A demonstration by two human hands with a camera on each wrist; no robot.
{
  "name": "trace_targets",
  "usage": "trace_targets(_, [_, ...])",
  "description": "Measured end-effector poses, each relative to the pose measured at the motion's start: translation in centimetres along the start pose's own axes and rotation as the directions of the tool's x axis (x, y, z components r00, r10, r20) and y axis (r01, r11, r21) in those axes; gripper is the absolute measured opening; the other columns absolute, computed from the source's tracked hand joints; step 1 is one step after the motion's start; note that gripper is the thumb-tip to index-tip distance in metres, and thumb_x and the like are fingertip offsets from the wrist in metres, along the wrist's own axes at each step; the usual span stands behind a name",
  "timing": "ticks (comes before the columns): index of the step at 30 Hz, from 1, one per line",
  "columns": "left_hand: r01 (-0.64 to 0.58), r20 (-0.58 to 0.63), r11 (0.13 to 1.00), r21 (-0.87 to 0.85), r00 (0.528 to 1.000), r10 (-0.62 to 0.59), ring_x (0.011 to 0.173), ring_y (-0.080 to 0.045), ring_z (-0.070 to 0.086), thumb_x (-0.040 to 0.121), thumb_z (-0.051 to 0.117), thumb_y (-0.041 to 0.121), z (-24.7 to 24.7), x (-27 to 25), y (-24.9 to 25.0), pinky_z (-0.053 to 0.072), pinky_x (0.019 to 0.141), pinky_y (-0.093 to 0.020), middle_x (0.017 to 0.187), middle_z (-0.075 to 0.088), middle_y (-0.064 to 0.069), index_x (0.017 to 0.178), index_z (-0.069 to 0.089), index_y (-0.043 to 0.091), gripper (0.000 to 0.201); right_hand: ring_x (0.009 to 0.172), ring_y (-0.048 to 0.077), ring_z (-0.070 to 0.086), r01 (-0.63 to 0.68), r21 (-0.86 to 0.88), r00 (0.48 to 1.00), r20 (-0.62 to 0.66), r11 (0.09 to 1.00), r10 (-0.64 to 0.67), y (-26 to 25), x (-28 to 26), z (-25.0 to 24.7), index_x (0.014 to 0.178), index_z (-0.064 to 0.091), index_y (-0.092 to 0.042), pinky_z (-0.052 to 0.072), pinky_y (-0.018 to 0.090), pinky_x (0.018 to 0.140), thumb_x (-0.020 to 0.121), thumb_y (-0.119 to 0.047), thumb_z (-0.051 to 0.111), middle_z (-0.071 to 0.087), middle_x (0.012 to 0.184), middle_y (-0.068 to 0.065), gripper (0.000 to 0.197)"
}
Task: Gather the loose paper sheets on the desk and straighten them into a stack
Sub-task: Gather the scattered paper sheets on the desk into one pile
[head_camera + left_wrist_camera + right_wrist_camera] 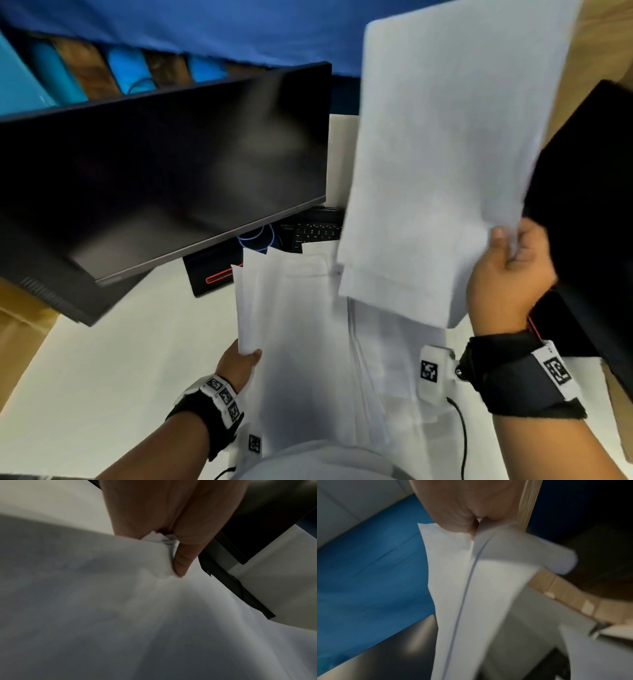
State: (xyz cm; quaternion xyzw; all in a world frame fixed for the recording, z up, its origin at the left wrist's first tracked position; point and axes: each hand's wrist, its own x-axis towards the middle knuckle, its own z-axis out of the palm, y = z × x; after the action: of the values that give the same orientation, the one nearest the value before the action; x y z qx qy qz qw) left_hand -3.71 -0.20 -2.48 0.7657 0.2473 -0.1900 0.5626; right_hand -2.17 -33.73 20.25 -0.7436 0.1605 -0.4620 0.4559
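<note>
White flat surface point(102, 377) carries everything. Large black flat-screen monitor point(164, 164), dark, tilted, stands beyond and to the left of the left hand's fingers. A second black screen point(589, 205) sits just past the right hand's fingers, at the right edge.

Fanned bundle of white paper sheets point(301, 342): uneven, edges not aligned, spread out to the right of the left fingers. Left hand point(239, 365) pinches its left edge; in the left wrist view the thumb point(183, 563) presses on the top sheet, crumpling it slightly, with the other fingers under the paper.

Second sheaf of white paper sheets point(445, 164): raised off the surface, extending up and away from the right fingers. Right hand point(507, 274) grips its lower right corner, fingers curled around the edge; the right wrist view shows at least two sheets point(471, 588) in the pinch.

Black keyboard point(318, 231) partly covered by paper, beyond the left fingers. Black box with red outline point(212, 277) under the monitor.
</note>
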Motion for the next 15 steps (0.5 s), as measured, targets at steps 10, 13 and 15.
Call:
trace_targets(10, [0.084, 0.079, 0.978, -0.19, 0.994, -0.07, 0.119, -0.03, 0.057, 0.086, 0.042, 0.062, -0.1, -0.6, 0.6, 0.038, 0.11, -0.046, 0.127, 0.062, -0.009, 0.129, 0.054, 0.013, 0.067, 0.102, 0.026, 0.061, -0.19, -0.456, 0.516, 0.707, 0.869, 0.484, 9.9, -15.2, 4.3, 0.112, 0.06, 0.0, 0.036, 0.011, 0.083, 0.087, 0.009, 0.04, 0.065, 0.107, 0.015, 0.034])
trace_targets(13, [0.056, 0.118, 0.977, -0.206, 0.992, -0.032, 0.109, -0.027, 0.064, 0.061, 0.065, 0.069, -0.1, -0.6, 0.3, 0.045, 0.104, -0.045, 0.117, 0.068, -0.005, 0.122, 0.06, 0.017, 0.08, 0.094, 0.016, 0.052, -0.16, -0.523, 0.271, 0.792, 0.837, 0.547, 11.2, -16.5, 4.4, 0.118, 0.057, -0.002, 0.035, 0.006, 0.067, 0.09, 0.004, 0.041, 0.06, 0.108, 0.006, 0.033])
trace_targets(15, [0.009, 0.093, 0.993, -0.119, 0.996, 0.003, 0.105, -0.03, 0.066, 0.045, 0.077, 0.056, 0.1, -0.2, -0.5, 0.049, 0.099, -0.048, 0.113, 0.07, -0.012, 0.113, 0.063, 0.014, 0.081, 0.097, 0.018, 0.056, -0.111, -0.527, 0.17, 0.825, 0.843, 0.538, 11.6, -16.6, 4.8, 0.118, 0.059, -0.005, 0.037, 0.015, 0.074, 0.091, -0.006, 0.048, 0.062, 0.111, 0.006, 0.029])
